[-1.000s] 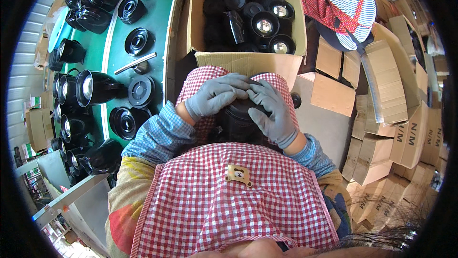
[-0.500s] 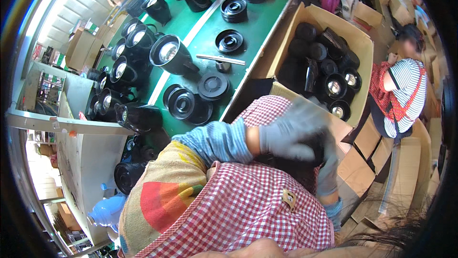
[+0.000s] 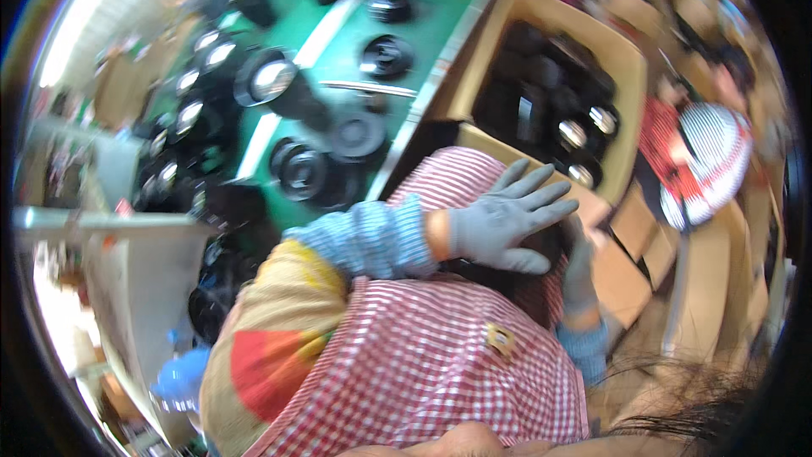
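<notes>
My left hand [image 3: 512, 218], in a grey glove, is stretched out flat with its fingers spread. Below its palm, on my lap, a black object [image 3: 495, 279] shows in part; I cannot make out its kind, nor whether the palm touches it. My right hand [image 3: 579, 275], gloved in grey too, stands edge-on at the right side of that object. Its fingers are smeared and partly hidden. Close beyond both hands is an open cardboard box [image 3: 633, 98] holding several glossy black cups [image 3: 572, 134].
On the green table [image 3: 326, 106] stand black mugs [image 3: 275, 81] and black round lids [image 3: 302, 173], with a metal bar [image 3: 368, 88] among them. A blue plastic bottle [image 3: 182, 379] is at lower left. Another person in a striped top [image 3: 715, 157] sits at the right, near flattened cardboard [image 3: 698, 288].
My left hand's fingers, blurred and lower before, are now spread wide. The whole view has shifted, so the table and box appear further left and higher.
</notes>
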Action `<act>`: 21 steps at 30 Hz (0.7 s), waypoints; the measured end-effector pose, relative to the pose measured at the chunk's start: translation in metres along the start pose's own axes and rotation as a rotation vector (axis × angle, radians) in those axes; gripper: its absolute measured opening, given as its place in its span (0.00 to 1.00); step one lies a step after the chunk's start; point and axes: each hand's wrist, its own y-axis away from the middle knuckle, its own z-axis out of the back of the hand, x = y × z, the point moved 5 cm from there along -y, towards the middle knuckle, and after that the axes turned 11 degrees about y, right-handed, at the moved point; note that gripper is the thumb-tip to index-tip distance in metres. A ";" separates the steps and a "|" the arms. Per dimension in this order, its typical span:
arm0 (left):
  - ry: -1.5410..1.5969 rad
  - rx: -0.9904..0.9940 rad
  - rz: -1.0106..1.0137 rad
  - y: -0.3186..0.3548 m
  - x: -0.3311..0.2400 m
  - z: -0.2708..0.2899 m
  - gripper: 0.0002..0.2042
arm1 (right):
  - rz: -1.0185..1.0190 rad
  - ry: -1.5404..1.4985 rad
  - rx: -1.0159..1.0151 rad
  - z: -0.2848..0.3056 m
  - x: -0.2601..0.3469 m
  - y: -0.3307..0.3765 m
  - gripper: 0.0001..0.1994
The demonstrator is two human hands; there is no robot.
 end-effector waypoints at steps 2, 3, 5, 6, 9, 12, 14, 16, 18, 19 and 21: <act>0.120 0.103 -0.124 -0.013 -0.013 -0.001 0.46 | 0.368 0.549 -0.028 0.016 -0.019 0.002 0.35; 0.237 -0.059 -0.087 -0.008 0.012 0.002 0.45 | 0.554 0.789 -0.107 0.025 -0.032 0.006 0.38; -0.154 -0.002 0.172 0.001 0.064 0.002 0.46 | 0.751 1.035 0.073 0.000 0.005 0.023 0.44; -0.132 0.091 0.217 0.000 0.065 0.002 0.48 | 0.684 0.836 0.103 0.008 0.005 0.022 0.41; 0.021 0.182 -0.048 -0.014 -0.001 0.000 0.50 | 0.526 0.749 -0.021 0.028 -0.008 -0.004 0.33; -0.045 0.147 0.130 -0.010 0.058 -0.001 0.51 | 0.781 1.076 -0.075 0.003 0.009 0.016 0.32; -0.156 0.221 0.194 -0.018 0.046 0.004 0.48 | 0.739 0.929 0.048 0.017 0.000 0.015 0.36; -0.086 0.265 0.168 -0.026 0.030 -0.005 0.42 | 0.572 0.746 -0.022 0.036 -0.003 -0.007 0.41; 0.076 0.241 0.189 -0.028 0.037 -0.013 0.39 | 0.595 0.932 -0.057 0.024 -0.001 -0.006 0.41; 0.141 0.214 0.216 -0.028 0.047 -0.012 0.40 | 0.618 1.020 -0.075 0.021 -0.001 -0.006 0.41; 0.023 0.261 0.234 -0.029 0.059 -0.014 0.40 | 0.640 0.981 0.014 0.022 0.001 -0.004 0.45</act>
